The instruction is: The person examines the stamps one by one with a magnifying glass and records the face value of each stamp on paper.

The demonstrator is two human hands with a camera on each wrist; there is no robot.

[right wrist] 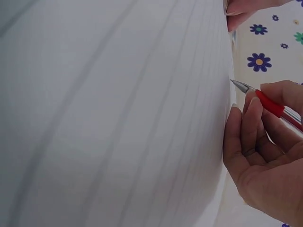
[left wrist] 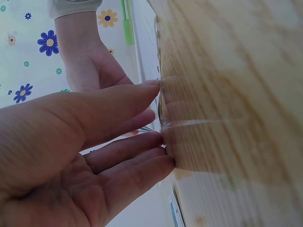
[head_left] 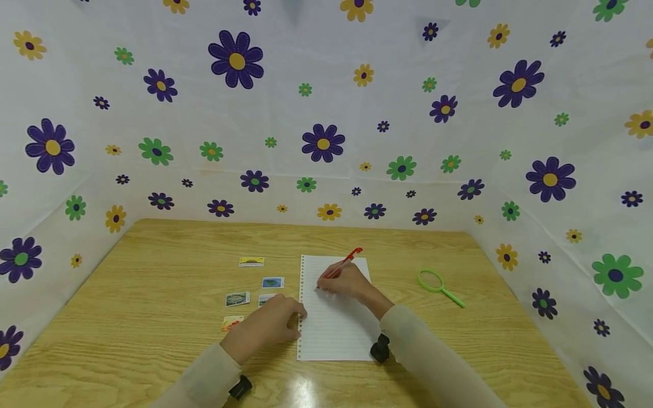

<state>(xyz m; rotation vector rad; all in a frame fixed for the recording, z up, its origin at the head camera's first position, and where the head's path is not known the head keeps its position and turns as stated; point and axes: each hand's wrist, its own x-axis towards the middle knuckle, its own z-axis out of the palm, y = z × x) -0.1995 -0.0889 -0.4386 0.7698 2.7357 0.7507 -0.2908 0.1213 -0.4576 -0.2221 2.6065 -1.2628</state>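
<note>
A lined sheet of paper (head_left: 336, 334) with punched holes down its left edge lies on the table. My right hand (head_left: 348, 281) rests on its upper part and pinches a red pen (head_left: 352, 256). In the right wrist view the metal tip of the pen (right wrist: 270, 102) points at the sheet, very close to its surface; I cannot tell whether it touches. My left hand (head_left: 272, 320) rests at the sheet's left edge, thumb and fingers apart and fingertips down. The left wrist view shows those fingertips (left wrist: 158, 163) on the table by the paper's edge.
Several small picture cards lie left of the sheet, among them a yellow one (head_left: 251, 262), a blue one (head_left: 273, 282) and a red-yellow one (head_left: 232, 323); my left hand partly covers one. A green magnifying glass (head_left: 442, 289) lies to the right. Flowered cloth (head_left: 285, 113) surrounds the wooden table (head_left: 168, 283).
</note>
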